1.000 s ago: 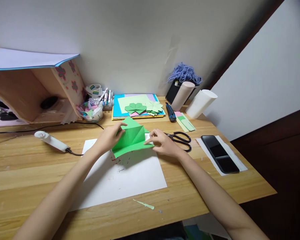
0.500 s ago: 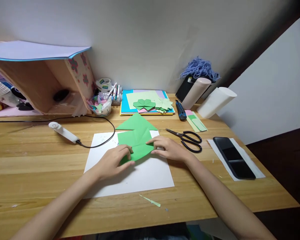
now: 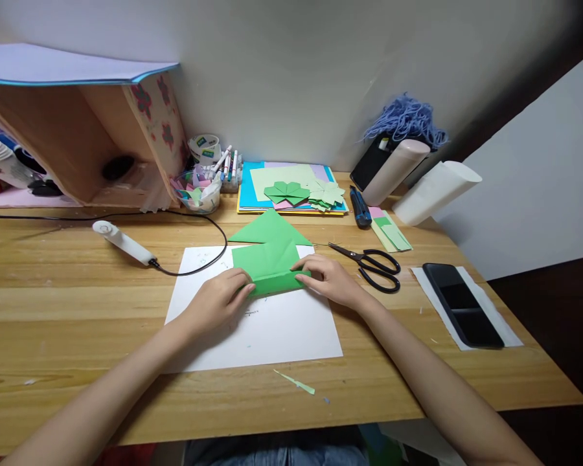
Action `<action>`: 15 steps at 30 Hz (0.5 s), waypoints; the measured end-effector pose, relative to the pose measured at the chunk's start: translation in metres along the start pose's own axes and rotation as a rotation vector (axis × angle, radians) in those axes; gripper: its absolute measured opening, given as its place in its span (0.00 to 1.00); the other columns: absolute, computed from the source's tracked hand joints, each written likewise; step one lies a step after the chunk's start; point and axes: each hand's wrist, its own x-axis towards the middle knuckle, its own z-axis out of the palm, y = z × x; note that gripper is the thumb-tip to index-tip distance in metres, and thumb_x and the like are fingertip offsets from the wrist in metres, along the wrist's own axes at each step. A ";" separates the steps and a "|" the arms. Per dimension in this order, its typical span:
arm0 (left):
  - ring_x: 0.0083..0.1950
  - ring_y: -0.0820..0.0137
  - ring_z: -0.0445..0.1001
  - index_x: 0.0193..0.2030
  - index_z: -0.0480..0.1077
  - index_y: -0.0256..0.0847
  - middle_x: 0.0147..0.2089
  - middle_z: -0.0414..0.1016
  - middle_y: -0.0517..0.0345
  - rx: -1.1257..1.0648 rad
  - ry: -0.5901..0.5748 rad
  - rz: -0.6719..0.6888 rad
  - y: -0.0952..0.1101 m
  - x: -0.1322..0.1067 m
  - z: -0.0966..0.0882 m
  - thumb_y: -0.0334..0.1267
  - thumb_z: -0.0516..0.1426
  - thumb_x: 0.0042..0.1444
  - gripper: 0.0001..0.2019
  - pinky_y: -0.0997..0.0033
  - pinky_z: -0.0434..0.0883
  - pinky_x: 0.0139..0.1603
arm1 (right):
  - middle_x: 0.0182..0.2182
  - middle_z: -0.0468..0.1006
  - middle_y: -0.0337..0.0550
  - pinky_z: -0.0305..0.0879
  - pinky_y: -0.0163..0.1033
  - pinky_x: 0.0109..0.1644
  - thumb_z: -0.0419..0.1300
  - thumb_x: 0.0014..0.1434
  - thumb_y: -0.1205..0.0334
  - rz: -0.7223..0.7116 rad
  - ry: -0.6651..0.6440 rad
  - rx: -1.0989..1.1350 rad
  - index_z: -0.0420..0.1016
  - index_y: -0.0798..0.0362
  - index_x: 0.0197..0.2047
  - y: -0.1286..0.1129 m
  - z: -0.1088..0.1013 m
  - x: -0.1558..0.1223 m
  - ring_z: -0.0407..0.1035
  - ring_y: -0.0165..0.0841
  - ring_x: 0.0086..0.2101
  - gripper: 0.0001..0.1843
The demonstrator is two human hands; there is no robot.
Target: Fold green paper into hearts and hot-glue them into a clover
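A sheet of green paper [image 3: 265, 257] lies over a white sheet [image 3: 272, 336], its near edge folded up into a band. My left hand [image 3: 223, 294] pinches the band's left end between thumb and fingers. At the other end, my right hand [image 3: 328, 278] grips the fold, thumb in front and fingers behind. A second green piece, a triangle [image 3: 272, 226], rests just beyond, partly under the first. Black-handled scissors [image 3: 374, 264] lie to the right of my right hand.
Behind stand a stack of coloured paper [image 3: 252, 194] with folded green shapes [image 3: 286, 192] on it, a utility knife [image 3: 359, 207] and a paper roll [image 3: 437, 191]. A corded white tool [image 3: 126, 243] lies left, a phone [image 3: 461, 304] right. A paper scrap [image 3: 295, 383] is near the front edge.
The near edge of the green paper has gone from a loose curve to a narrower folded band. Both hands have shifted slightly away from me. The camera view has tilted a little.
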 end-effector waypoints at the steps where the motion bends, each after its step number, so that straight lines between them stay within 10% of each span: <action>1: 0.38 0.68 0.67 0.33 0.66 0.39 0.36 0.68 0.54 0.001 0.026 -0.016 -0.002 0.001 0.003 0.40 0.43 0.62 0.14 0.68 0.65 0.39 | 0.37 0.75 0.45 0.62 0.40 0.42 0.56 0.57 0.62 0.002 0.021 -0.011 0.68 0.53 0.27 0.000 0.001 0.000 0.67 0.34 0.38 0.08; 15: 0.41 0.67 0.65 0.28 0.61 0.39 0.40 0.65 0.53 0.146 0.186 -0.067 -0.013 0.005 0.019 0.42 0.52 0.57 0.11 0.66 0.66 0.38 | 0.28 0.65 0.41 0.57 0.37 0.35 0.56 0.58 0.56 0.183 0.049 -0.356 0.57 0.52 0.23 0.002 0.011 0.001 0.60 0.34 0.32 0.15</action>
